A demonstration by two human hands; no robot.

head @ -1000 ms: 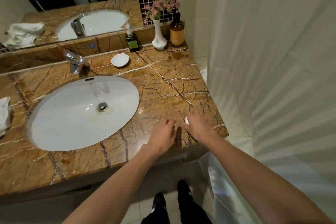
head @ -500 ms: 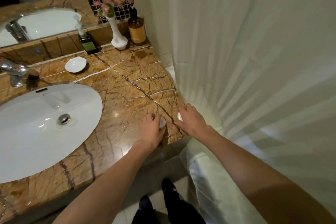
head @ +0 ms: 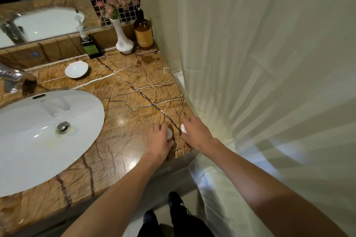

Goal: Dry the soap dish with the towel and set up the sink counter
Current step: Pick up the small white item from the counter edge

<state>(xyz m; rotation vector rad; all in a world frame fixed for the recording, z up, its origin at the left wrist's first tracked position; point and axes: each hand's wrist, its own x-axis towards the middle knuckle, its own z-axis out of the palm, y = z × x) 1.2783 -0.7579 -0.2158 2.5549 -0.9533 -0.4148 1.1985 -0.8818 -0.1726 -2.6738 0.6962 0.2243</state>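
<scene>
Marble, brown and veined with pale cracks, makes up the sink counter (head: 134, 90), glossy under the light; a white shower curtain (head: 250, 63) hangs in soft folds along its right edge, close against both hands; at the back stand a white flared vase (head: 123, 42) of pink flowers, an amber pump bottle (head: 143, 33) just beside it and a small dark green dispenser (head: 92, 49) further left, all under the mirror (head: 38, 21) and a patch of dark mosaic tile; a wet stain darkens the stone in front of the amber bottle; the soap dish (head: 76, 69), a shallow white scalloped saucer, sits empty on the counter near the back ledge, between the chrome faucet (head: 11, 79) and the green dispenser, well apart from the hands; the oval white basin (head: 38, 131) fills the left side; both bare forearms reach forward to the counter's near right corner; the left hand (head: 160, 140) lies knuckles up, fingers curled over a small pale rounded object (head: 169, 133) that shows at its edge; the right hand (head: 194, 131), just beside it, rests fingers down with something small and white (head: 183, 128) at the thumb; whether it grips that piece I cannot tell.
</scene>
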